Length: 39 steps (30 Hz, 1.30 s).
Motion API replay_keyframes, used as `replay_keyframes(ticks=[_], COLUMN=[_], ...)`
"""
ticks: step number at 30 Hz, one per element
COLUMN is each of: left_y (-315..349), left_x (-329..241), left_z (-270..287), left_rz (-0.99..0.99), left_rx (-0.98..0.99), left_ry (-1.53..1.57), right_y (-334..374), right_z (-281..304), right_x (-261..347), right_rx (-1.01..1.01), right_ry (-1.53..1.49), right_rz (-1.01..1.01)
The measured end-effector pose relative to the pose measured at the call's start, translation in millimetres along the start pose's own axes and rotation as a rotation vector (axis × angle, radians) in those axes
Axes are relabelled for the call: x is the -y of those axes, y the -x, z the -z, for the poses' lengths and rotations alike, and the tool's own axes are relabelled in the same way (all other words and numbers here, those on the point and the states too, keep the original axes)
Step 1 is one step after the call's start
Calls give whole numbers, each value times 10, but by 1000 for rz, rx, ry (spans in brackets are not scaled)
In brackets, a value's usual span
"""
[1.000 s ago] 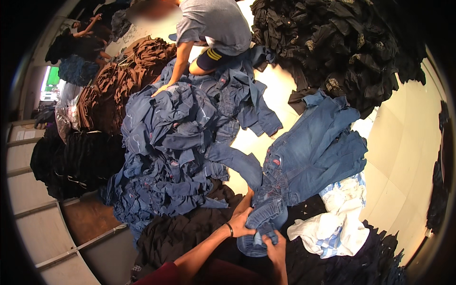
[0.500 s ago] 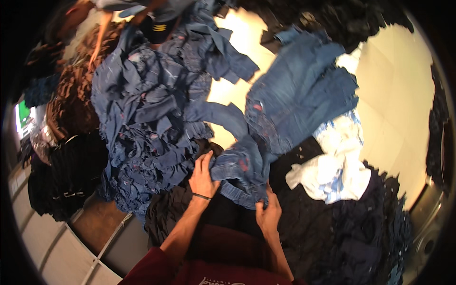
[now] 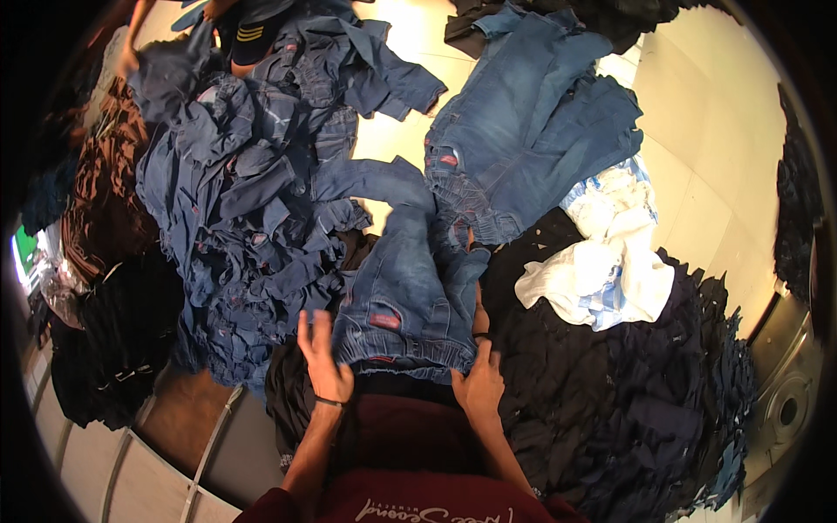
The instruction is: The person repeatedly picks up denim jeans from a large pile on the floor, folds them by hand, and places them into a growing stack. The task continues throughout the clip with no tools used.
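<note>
Elastic-waist jeans (image 3: 397, 283) | L hand (image 3: 326, 366): fingers spread, nr waistband (image 3: 405, 356) | R hand (image 3: 478, 383): clamped on R end | denim pile (image 3: 231, 209) L

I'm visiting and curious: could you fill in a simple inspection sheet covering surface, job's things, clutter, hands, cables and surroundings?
Surface: pale tiled floor, partly covered.
Job's things: jeans, waistband at the near end; other jeans beyond; blue pile to the left.
Clutter: white cloth and dark clothes on the right; brown pile far left.
Hands: left hand by the waistband's left end, fingers spread; right hand at its right end, grip unclear.
Cables: nothing seen.
Surroundings: another person's hand, blurred, upper left.
</note>
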<state>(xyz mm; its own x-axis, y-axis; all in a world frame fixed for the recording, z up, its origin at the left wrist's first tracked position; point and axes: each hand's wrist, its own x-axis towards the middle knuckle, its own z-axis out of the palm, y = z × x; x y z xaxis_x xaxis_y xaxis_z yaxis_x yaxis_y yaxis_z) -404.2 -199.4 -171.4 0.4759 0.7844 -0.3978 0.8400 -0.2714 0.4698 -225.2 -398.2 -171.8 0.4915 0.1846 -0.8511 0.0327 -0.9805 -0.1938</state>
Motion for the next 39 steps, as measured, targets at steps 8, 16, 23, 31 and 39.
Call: replay_keyframes(ticks=[8,16,23,31,39], left_y=[-593,-1136,-1603,-2685,-1997], left_x=[-901,-2986,-3415,-1529,1130], left_z=[279,224,91,-1982,-4668], left_rz=[-87,-497,-974,-507,672], left_rx=[476,190,176,101,197], left_ry=[48,894,1071,537,171], right_y=[37,381,450,-1928,-2435], right_z=[403,2821,3103,1059,-811], right_x=[146,-119,159,-37,-788], right_rx=[-391,-301,-933,-656,-63], right_ry=[-414,-778,-373,-195,-135], right_rz=[371,124,511,260,127])
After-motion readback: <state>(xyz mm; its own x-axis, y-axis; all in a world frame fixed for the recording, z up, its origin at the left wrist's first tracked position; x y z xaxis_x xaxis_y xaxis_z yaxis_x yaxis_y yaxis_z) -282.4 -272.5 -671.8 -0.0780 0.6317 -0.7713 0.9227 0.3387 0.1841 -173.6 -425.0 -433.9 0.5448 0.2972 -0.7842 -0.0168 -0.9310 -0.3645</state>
